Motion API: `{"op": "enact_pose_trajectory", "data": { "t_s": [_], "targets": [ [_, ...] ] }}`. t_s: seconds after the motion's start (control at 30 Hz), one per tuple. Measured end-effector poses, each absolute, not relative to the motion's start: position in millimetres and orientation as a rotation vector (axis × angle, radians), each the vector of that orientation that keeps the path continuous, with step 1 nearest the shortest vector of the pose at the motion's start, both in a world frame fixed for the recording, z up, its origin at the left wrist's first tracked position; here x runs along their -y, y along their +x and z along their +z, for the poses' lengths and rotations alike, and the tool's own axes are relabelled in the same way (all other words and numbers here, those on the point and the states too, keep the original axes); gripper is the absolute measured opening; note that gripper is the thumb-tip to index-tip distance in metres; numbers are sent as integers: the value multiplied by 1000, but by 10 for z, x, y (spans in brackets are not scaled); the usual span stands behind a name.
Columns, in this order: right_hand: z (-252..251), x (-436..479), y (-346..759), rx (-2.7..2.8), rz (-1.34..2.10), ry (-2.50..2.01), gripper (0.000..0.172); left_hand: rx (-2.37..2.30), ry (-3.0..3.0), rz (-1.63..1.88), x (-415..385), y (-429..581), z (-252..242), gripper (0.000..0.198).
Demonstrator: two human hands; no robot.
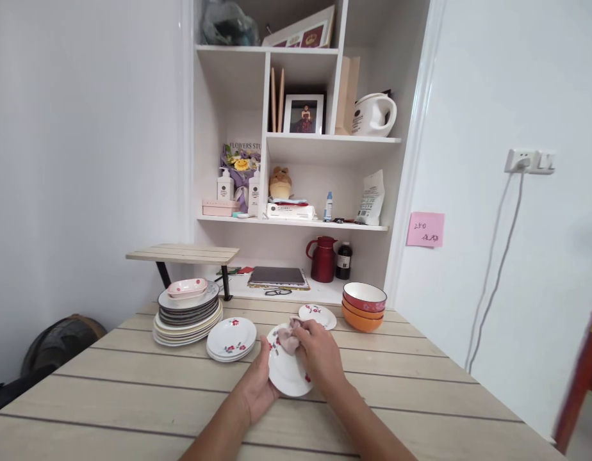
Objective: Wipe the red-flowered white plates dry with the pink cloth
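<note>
My left hand [258,390] grips the near left rim of a small white plate with red flowers [286,374], held tilted just above the table. My right hand [320,355] is closed on a crumpled pinkish cloth [289,338] and presses it against the plate's upper face. A short stack of matching flowered plates [231,338] lies just left of my hands. One more flowered plate [318,315] lies behind my right hand.
A tall stack of larger plates [187,317] topped by a pink dish [187,288] stands at the left. Stacked red and orange bowls [364,306] sit at the right. The wooden table [132,390] meets a shelf unit [296,221] behind. A small riser [183,254] stands at the back left.
</note>
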State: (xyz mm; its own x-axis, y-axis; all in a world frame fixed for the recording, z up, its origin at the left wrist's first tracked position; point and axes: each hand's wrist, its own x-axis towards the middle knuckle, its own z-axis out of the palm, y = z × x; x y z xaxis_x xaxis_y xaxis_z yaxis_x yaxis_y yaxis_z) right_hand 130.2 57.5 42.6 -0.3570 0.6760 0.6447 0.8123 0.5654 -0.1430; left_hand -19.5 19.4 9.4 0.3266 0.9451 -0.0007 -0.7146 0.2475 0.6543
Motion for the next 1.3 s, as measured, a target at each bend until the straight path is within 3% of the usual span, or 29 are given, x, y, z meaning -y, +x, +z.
{"op": "enact_pose_trajectory", "data": {
  "t_s": [0.2,0.43,0.57,0.83,1.0,1.17,1.3],
  "targets": [
    [334,-346,1341,2214,-209,-1181,24,-416,551,1329,-158,-237,116,58],
    [261,-296,1039,2290,-192,-915,25,-449,592,1236,-162,-245,92,56],
    [304,-427,1129,2189,-248,-1043,34,-424,594,1168,-155,-213,91,57],
    [310,-489,1511,2345,-110,-1207,35,-416,499,1415,-265,-264,13,54],
    [314,-325,1346,2504,-40,-930,27,-433,513,1320,-204,-264,44,58],
    [315,-308,1218,2369,-133,-949,46,-422,628,1121,-111,-205,94,59],
    [303,-407,1251,2234,-227,-1051,44,-413,648,1082,-89,-178,120,60]
  ]
}}
